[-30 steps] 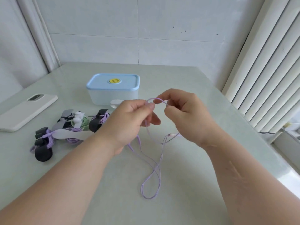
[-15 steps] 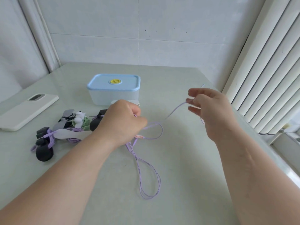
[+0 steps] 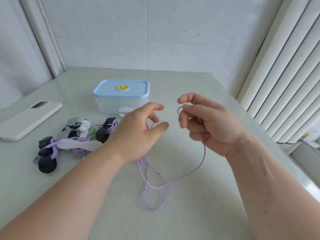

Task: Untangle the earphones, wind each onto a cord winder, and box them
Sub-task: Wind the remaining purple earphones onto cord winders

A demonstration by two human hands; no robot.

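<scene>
Hanging between both hands, the purple earphone cord (image 3: 190, 175) runs from a small loop pinched in the right hand (image 3: 207, 125), down to loose loops lying on the worktop (image 3: 190, 87), and up beneath the left hand (image 3: 138, 134), whose thumb and finger pinch a thin strand. Thin and lilac, it lies slack, crossing itself near the worktop's middle.
</scene>
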